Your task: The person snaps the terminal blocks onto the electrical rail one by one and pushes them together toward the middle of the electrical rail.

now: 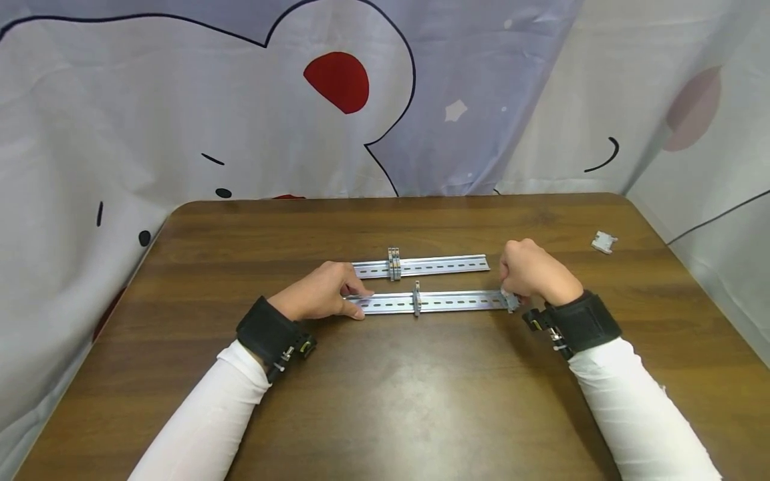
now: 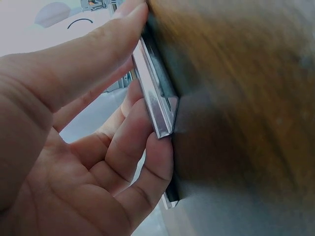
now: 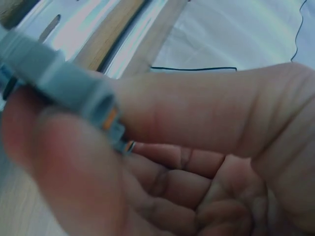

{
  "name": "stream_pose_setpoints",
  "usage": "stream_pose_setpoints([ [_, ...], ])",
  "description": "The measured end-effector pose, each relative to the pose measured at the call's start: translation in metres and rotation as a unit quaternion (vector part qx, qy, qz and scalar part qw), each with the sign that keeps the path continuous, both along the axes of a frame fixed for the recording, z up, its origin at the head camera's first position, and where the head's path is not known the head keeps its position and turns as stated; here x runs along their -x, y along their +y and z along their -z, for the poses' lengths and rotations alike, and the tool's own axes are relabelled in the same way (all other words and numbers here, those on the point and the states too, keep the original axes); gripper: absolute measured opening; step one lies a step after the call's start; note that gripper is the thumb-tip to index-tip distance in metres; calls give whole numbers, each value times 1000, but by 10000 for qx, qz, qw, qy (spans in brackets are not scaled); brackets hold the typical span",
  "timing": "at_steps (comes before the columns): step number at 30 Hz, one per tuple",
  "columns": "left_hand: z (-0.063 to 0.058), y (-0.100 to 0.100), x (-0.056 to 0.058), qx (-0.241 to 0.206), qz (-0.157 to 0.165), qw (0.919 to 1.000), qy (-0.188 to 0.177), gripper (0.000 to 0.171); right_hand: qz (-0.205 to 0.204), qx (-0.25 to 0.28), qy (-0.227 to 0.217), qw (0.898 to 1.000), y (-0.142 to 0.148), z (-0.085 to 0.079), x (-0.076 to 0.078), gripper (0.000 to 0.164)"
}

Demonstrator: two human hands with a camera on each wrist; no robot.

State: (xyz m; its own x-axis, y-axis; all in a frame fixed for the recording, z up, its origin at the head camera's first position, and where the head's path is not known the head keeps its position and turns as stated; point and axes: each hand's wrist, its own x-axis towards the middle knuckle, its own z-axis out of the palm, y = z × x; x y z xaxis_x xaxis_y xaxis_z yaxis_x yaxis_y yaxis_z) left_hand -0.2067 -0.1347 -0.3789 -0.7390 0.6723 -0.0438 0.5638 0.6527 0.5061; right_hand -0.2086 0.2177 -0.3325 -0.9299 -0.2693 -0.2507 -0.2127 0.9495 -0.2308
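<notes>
A slotted metal DIN rail (image 1: 457, 301) lies across the table, nearer of two. My left hand (image 1: 325, 290) holds its left end between thumb and fingers; the rail's end (image 2: 156, 110) shows between them in the left wrist view. At the opposite end, my right hand (image 1: 535, 270) pinches a grey terminal block (image 3: 64, 73) with orange marks between thumb and fingers. In the head view this block (image 1: 511, 302) is at the rail's right end; whether it is clipped on cannot be told. Another thin terminal block (image 1: 417, 298) stands upright across the same rail, left of its middle.
Behind lies a second DIN rail (image 1: 445, 265), parallel to the first, with several terminal blocks (image 1: 394, 264) grouped on it. A small light-grey plastic piece (image 1: 603, 242) rests at the far right of the wooden table (image 1: 385, 401). A printed curtain (image 1: 180, 120) hangs beyond the back edge.
</notes>
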Motion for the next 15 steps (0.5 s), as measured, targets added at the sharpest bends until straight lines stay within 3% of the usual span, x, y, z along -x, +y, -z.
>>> stream_pose_setpoints([
  [5,-1,-4,0,-42,-157,9999,-43,37,55,-39,-153,9999,-9,0,7,28],
  [11,2,-2,-1,-99,45,9999,-103,38,42,-126,-303,9995,-6,3,1,41],
  [15,2,-3,-1,-145,-18,9998,-136,38,-59,308,-707,9970,6,-2,1,26],
])
